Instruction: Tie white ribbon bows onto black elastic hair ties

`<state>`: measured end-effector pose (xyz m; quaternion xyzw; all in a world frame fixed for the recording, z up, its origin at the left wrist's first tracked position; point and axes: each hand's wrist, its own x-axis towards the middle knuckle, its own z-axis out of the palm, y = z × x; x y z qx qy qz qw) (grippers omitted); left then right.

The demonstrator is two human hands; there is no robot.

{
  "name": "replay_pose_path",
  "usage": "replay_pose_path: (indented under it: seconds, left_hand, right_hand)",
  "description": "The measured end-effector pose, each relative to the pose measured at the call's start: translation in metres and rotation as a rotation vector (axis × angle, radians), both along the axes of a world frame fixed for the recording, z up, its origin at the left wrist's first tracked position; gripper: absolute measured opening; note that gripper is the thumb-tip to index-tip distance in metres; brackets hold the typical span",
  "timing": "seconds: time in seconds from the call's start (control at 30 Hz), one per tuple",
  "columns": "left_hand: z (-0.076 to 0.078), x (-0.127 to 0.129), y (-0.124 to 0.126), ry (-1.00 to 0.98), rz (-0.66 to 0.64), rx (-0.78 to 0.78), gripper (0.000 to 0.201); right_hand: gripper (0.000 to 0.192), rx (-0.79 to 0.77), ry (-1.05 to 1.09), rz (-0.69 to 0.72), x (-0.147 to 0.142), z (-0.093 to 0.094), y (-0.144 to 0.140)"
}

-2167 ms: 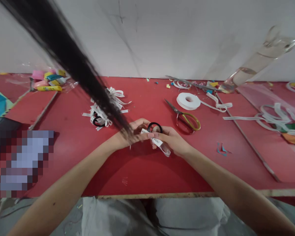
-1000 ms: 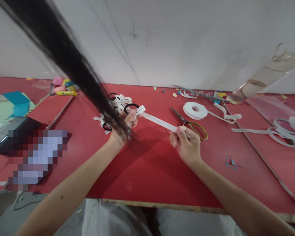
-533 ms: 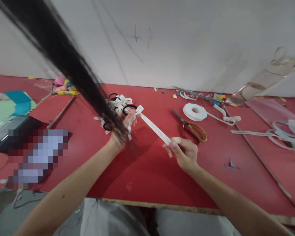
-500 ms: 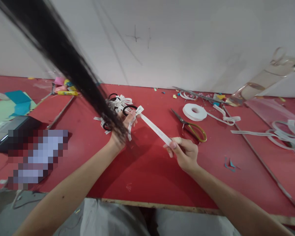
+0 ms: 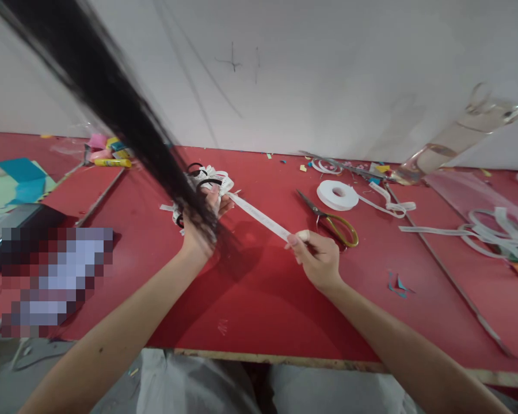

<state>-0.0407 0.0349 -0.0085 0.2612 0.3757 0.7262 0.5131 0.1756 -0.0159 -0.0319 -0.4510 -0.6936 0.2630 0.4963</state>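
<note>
A white printed ribbon (image 5: 259, 215) is stretched taut above the red worktop (image 5: 250, 287), its long axis slanting from the upper left, at the left hand (image 5: 201, 227), down to the lower right, at the right hand (image 5: 317, 259). The left hand is raised off the worktop with its back toward the camera and fingers curled shut around the ribbon's upper end and a black hair tie (image 5: 209, 185), whose loop pokes out just above the fingers; a dark strand of hair (image 5: 112, 98) hanging in front of the lens hides part of this hand. The left forearm runs up from the lower left edge of the view. The right hand is loosely fisted, thumb and forefinger pinched shut on the ribbon's lower end, the other fingers folded beneath; its forearm comes in from the lower right. The ribbon spans the gap between the two hands, clear of the worktop. Just behind the left hand lies a pile of finished hair ties with ribbon bows (image 5: 185, 192). Beyond the right hand, near it, rest scissors (image 5: 328, 218) with yellow handles, blades pointing away to the upper left, and farther back a roll of white ribbon (image 5: 339, 195) lying flat.
</note>
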Motion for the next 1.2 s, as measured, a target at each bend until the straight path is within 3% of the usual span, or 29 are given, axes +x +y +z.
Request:
replay_pose_path:
  seconds: [0.23, 0.4, 0.6, 0.67, 0.73, 0.83, 0.9, 1.0, 1.2]
  left_hand:
    - [0.0, -0.008, 0.001, 0.005, 0.039, -0.015, 0.012]
    - [0.009, -0.007, -0.003, 0.085, 0.028, 0.088, 0.023]
    - [0.015, 0.01, -0.021, 0.235, -0.186, 0.146, 0.04]
    - [0.015, 0.013, -0.025, 0.267, -0.282, 0.161, 0.04]
    - [0.014, 0.013, -0.027, 0.295, -0.324, 0.185, 0.04]
    - [0.013, 0.01, -0.025, 0.329, -0.317, 0.189, 0.041]
    - [0.011, 0.008, -0.023, 0.338, -0.315, 0.17, 0.041]
    - [0.008, 0.007, -0.02, 0.326, -0.368, 0.136, 0.043]
    - [0.003, 0.005, -0.021, 0.35, -0.506, 0.135, 0.041]
  right_hand:
    - [0.036, -0.016, -0.095, 0.036, 0.004, 0.001, 0.011]
    - [0.037, -0.112, -0.227, 0.103, 0.015, -0.004, 0.014]
    - [0.026, 0.131, -0.527, 0.218, 0.037, -0.011, -0.009]
    - [0.021, 0.201, -0.618, 0.188, 0.049, -0.012, -0.012]
    - [0.018, 0.245, -0.733, 0.048, 0.062, -0.013, -0.009]
    - [0.021, 0.184, -0.743, -0.26, 0.082, -0.018, 0.002]
    - [0.029, 0.079, -0.774, -0.347, 0.09, -0.022, 0.009]
    - [0.032, 0.0, -0.802, -0.34, 0.095, -0.021, 0.016]
    - [0.035, -0.22, -0.907, -0.24, 0.109, 0.0, 0.031]
